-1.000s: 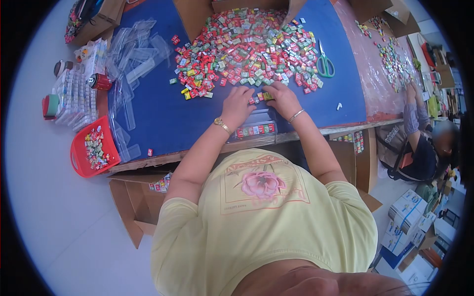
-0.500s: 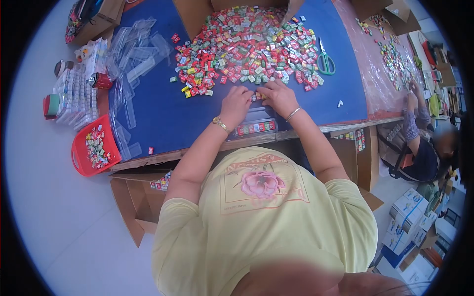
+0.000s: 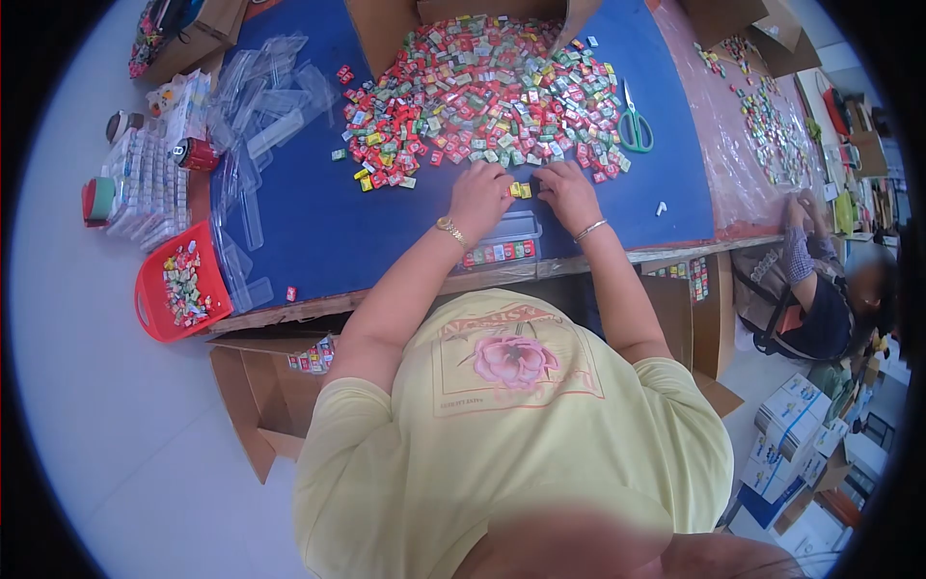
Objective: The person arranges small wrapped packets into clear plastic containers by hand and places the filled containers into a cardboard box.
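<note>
My left hand (image 3: 481,200) is at the near side of the pile of small coloured packs (image 3: 492,96), its fingertips closed on the left end of a short row of packs (image 3: 520,190), red and yellow. My right hand (image 3: 567,196) is just right of that row, fingers curled, with a small gap to the yellow pack; whether it holds anything is hidden. Below the hands, a clear plastic case (image 3: 512,229) lies at the table edge with a row of red, green and white packs (image 3: 500,253) in its near part.
Green-handled scissors (image 3: 635,130) lie right of the pile. Clear plastic cases (image 3: 275,106) are heaped at left, above a red basket (image 3: 220,282) of packs. Open cardboard boxes (image 3: 253,396) stand below the table edge. A co-worker (image 3: 820,289) sits at far right.
My right hand has moved right, away from the row, and my left hand has shifted right along it. More of the yellow packs now shows. The co-worker's hands have moved down.
</note>
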The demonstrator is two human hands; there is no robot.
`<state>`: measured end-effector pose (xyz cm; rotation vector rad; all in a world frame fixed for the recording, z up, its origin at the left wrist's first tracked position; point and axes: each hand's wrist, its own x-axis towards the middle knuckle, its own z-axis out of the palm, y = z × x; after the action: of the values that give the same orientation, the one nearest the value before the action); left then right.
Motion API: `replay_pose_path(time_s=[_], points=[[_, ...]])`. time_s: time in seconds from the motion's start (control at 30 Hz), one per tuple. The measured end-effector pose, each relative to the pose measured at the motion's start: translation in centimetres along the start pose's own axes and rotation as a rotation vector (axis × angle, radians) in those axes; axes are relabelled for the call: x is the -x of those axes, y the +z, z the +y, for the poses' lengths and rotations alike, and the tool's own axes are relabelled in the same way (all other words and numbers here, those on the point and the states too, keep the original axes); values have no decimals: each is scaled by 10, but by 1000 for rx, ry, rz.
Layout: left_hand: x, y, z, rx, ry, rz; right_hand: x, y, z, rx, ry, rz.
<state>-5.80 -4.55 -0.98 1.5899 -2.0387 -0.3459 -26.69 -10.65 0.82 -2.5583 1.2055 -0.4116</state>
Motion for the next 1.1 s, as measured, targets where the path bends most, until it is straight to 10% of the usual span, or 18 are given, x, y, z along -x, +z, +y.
replay_pose_path(time_s=[0.5, 1.1], points=[[21, -14, -7, -52, -67, 6, -19, 6, -59, -53, 202, -198], [32, -38, -34, 11, -81, -108, -21, 24, -32, -144, -103, -111]])
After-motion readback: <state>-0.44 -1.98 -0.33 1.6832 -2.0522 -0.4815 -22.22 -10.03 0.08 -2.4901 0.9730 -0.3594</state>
